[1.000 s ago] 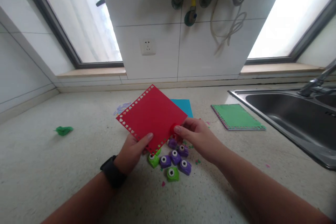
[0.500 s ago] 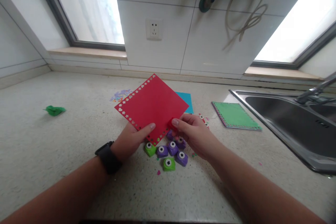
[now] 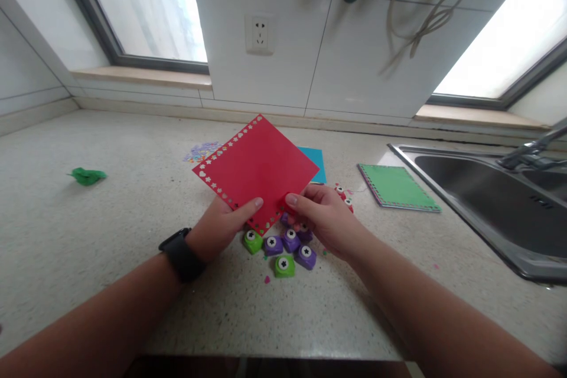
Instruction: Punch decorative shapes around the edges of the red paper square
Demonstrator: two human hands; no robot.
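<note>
A red sheet of paper [image 3: 266, 165] is held tilted above the counter, with small flower and heart shapes cut along two of its edges. My left hand [image 3: 225, 221] pinches its lower left edge, thumb on top. At the lower right edge, my right hand [image 3: 325, 212] is closed on a small red craft punch [image 3: 289, 202], which sits at the paper's edge and is partly covered by my thumb. Beneath lie several purple punches [image 3: 305, 256] and green punches [image 3: 284, 266]. Red punches [image 3: 340, 191] show behind my right hand.
Blue paper [image 3: 315, 162] lies behind the red sheet. A stack of green-topped punched paper [image 3: 398, 187] rests left of the metal sink [image 3: 469, 189]. Paper bits [image 3: 199, 152] are heaped at the back, and a crumpled green piece [image 3: 87, 176] lies far left.
The camera view has tilted slightly downward. The red punch has shifted a little to the left along the paper's lower right edge; my left hand keeps its hold.
</note>
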